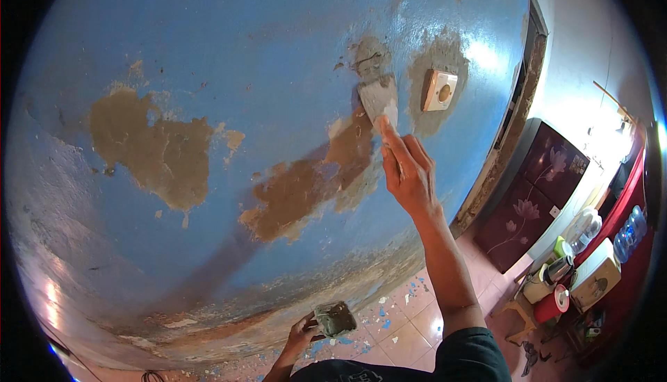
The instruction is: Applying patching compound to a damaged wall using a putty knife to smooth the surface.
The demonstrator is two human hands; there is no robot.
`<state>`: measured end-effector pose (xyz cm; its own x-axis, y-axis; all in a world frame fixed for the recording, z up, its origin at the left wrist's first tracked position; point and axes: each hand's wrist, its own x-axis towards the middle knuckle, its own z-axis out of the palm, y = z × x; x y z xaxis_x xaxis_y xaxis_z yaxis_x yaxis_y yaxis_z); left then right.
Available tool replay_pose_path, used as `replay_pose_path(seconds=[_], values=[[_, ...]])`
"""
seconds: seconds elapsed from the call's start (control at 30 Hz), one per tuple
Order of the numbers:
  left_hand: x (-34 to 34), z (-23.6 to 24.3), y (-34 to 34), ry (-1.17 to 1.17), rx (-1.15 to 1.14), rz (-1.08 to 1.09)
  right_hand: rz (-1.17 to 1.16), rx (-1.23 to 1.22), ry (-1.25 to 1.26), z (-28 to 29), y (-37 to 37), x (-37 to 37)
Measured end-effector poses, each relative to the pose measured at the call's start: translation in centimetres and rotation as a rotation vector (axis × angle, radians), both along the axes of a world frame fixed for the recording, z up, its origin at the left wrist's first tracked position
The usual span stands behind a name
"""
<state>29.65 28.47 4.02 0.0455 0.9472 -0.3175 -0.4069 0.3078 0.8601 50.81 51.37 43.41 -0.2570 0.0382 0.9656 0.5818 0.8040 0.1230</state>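
My right hand (411, 173) is closed round a putty knife (380, 99), its wide blade laid against the blue wall (264, 48). Just above the blade is a grey patch of wet filler (372, 59). Low in front of me, my left hand (301, 333) grips a small square container (335, 318) with grey paste smeared inside. A brown bare patch (306, 198) slants down and left from the blade, and a larger one (156, 145) lies farther left. To the right of the blade, a socket plate (440, 91) sits within a grey filled area.
Paint flakes (384, 312) litter the pink tiled floor (410, 330) along the wall's crumbling base. At the right stand a door frame (511, 104), a dark flowered refrigerator (531, 194), and a cluttered stand with a red container (551, 304) and water bottles (631, 233).
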Motion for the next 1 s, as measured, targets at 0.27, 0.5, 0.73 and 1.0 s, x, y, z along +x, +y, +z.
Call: replay_pose_path(seconds=[0.27, 0.5, 0.73, 1.0], values=[[-1.0, -1.7, 0.2, 0.005, 0.010, -0.074, 0.083, -0.250, 0.265, -1.3, -4.0, -0.8], [-0.6, -0.5, -2.3, 0.024, -0.039, -0.084, 0.019, -0.369, 0.342, 2.7, -6.0, -6.0], [-2.2, 0.6, -4.2, 0.061, -0.077, -0.022, -0.090, -0.356, 0.207, -0.8, -8.4, -6.6], [-2.0, -1.1, -3.6, 0.025, 0.027, -0.104, 0.066, -0.228, 0.238, 4.2, -7.6, -3.5]])
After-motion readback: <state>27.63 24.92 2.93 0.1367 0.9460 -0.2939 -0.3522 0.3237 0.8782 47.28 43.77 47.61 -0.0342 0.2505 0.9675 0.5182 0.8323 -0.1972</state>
